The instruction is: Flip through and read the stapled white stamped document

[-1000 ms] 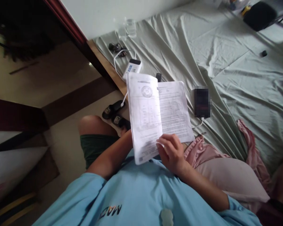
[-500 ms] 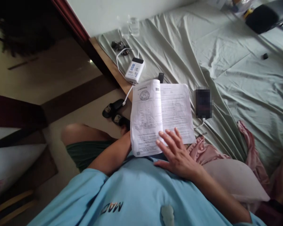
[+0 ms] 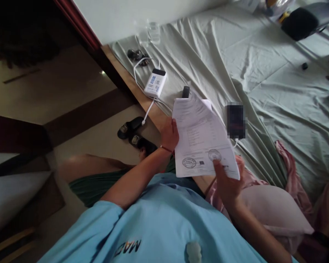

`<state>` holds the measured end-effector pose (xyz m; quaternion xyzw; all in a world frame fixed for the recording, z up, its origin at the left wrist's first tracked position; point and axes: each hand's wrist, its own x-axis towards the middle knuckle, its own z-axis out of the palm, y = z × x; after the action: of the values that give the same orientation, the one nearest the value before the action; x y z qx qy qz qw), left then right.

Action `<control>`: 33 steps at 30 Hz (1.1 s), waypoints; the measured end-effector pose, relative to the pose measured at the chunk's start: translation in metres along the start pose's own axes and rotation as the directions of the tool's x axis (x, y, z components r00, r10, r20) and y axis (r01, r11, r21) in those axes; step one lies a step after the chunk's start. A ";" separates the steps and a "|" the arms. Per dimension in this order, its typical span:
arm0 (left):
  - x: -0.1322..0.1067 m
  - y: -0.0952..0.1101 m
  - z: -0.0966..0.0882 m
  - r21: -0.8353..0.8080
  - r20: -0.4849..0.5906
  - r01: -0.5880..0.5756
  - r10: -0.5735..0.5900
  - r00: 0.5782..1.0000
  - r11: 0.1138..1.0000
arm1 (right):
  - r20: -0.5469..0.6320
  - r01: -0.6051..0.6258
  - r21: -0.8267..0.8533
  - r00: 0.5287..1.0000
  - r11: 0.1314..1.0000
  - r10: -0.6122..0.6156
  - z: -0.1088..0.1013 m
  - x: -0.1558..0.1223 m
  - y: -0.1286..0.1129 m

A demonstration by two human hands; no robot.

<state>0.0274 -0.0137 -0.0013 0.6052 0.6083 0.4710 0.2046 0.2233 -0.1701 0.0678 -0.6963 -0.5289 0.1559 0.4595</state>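
Printed paper sheets (image 3: 199, 137), with two round stamps low on the page, are held above my lap and the bed's edge. My left hand (image 3: 170, 134) grips their left edge; most of its fingers are hidden behind the pages. At the lower right corner, my right hand (image 3: 229, 180) pinches the paper, its thumb on the printed side beside one stamp. The upper part of the top sheet is curved and smeared by motion. A small black object (image 3: 185, 92) lies just beyond the papers' top edge.
On the bed sheet (image 3: 203, 54) lie a white power bank (image 3: 155, 83) with cables, a dark phone (image 3: 235, 120) plugged into a cable, and sunglasses (image 3: 137, 56). Clear cups (image 3: 154, 33) stand by the wall. Black slippers (image 3: 130, 128) are on the floor; a pillow (image 3: 274, 210) is at right.
The open, side-by-side pages are now folded into one stack, showing a stamped page. My right hand has gone from lying flat on them to pinching the corner; my left hand has come into sight.
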 end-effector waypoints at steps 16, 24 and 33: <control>-0.002 -0.002 0.002 0.020 -0.084 -0.030 0.031 0.996 0.999 | 0.019 -0.019 -0.271 0.999 0.962 0.025 -0.016 0.022 0.039; -0.003 -0.003 0.003 0.017 -0.104 -0.017 0.019 0.994 1.000 | 0.064 -0.044 -0.284 0.996 0.958 0.065 -0.022 0.024 0.024; -0.004 -0.005 0.004 0.040 -0.090 0.002 0.001 0.996 0.999 | 0.123 -0.037 -0.402 0.988 0.915 0.094 -0.024 0.022 0.036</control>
<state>0.0284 -0.0152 -0.0084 0.5873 0.6264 0.4852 0.1650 0.2700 -0.1625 0.0578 -0.7800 -0.5568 0.1085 0.2644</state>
